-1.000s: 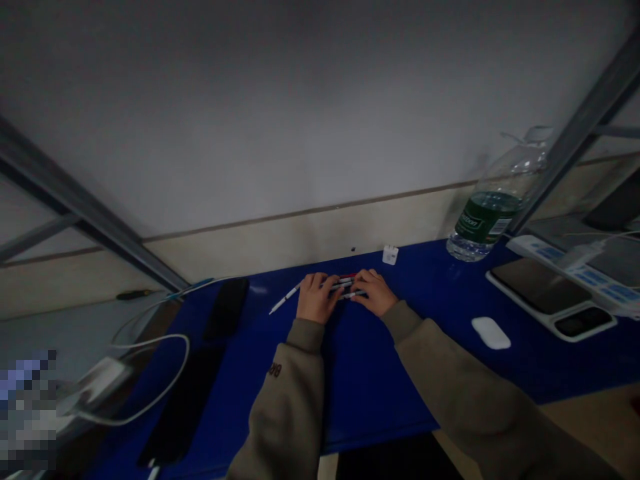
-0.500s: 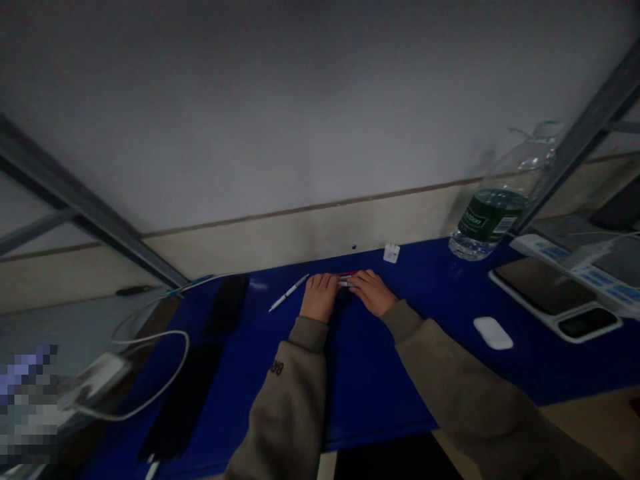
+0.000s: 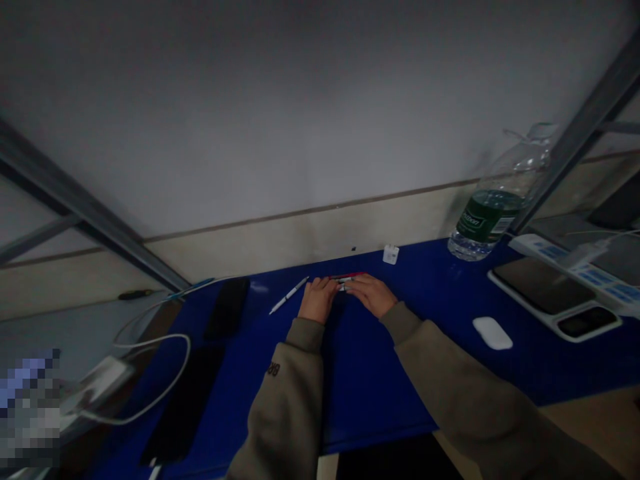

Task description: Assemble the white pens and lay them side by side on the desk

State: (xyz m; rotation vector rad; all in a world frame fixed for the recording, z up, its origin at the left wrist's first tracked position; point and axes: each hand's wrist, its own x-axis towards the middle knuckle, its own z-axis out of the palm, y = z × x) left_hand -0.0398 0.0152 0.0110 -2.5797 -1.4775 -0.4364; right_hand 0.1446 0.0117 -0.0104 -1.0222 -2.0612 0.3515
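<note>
On the blue desktop (image 3: 350, 373), my left hand (image 3: 319, 300) and my right hand (image 3: 372, 294) lie close together with their fingers curled down. Several slim pens run crosswise between them, each end covered by one hand. A red pen (image 3: 347, 275) shows along the far side, and a white one (image 3: 342, 288) peeks out in the gap nearer to me. My fingers hide most of these pens, so I cannot tell exactly how many there are. Left of my left hand, apart from it, a white pen (image 3: 289, 295) rests at a slant.
A small white charger plug (image 3: 391, 254) stands near the wall. To the right are a large water bottle (image 3: 487, 213), a white earbud case (image 3: 493, 333) and a white kitchen scale (image 3: 550, 297). Two dark slabs (image 3: 227, 308) and a white cable (image 3: 187, 360) occupy the left side.
My hands have shifted only slightly, the left a little towards me. More of the red pen's length shows beyond my fingers. The slanted white pen stays in place.
</note>
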